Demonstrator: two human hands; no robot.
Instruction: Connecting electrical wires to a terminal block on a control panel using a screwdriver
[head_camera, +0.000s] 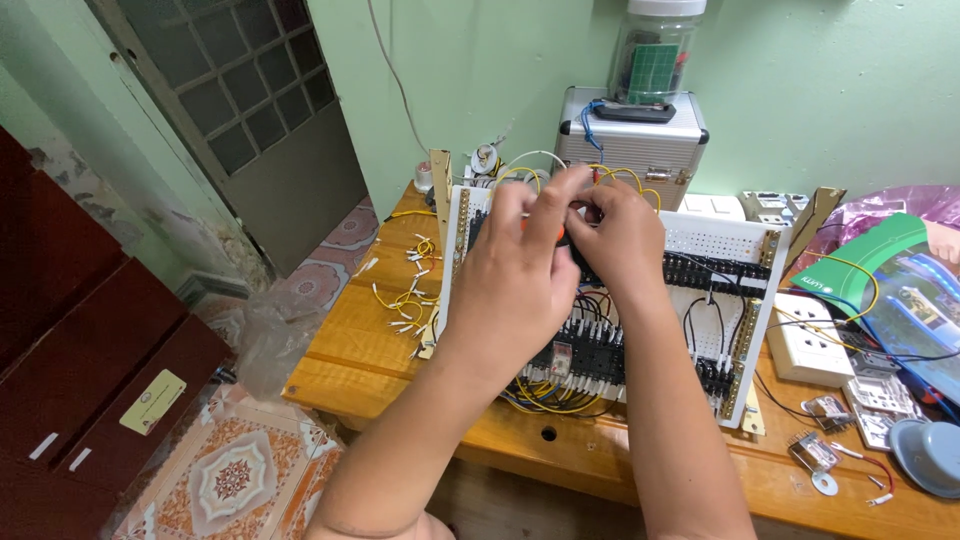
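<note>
A white perforated wiring panel (735, 245) with rows of black terminal blocks and yellow and black wires lies tilted on the wooden table (350, 345). Both my hands meet over its upper middle. My left hand (520, 275) and my right hand (618, 235) pinch together around a small tool with an orange and black handle (563, 236), mostly hidden by my fingers. Which hand carries it I cannot tell for sure; both touch it.
Loose short yellow wires (410, 300) lie left of the panel. A silver case (640, 135) with a clear jar on top stands behind. White sockets (815, 340), small parts and a grey cap (925, 455) sit at the right. A dark red cabinet (90, 370) stands left.
</note>
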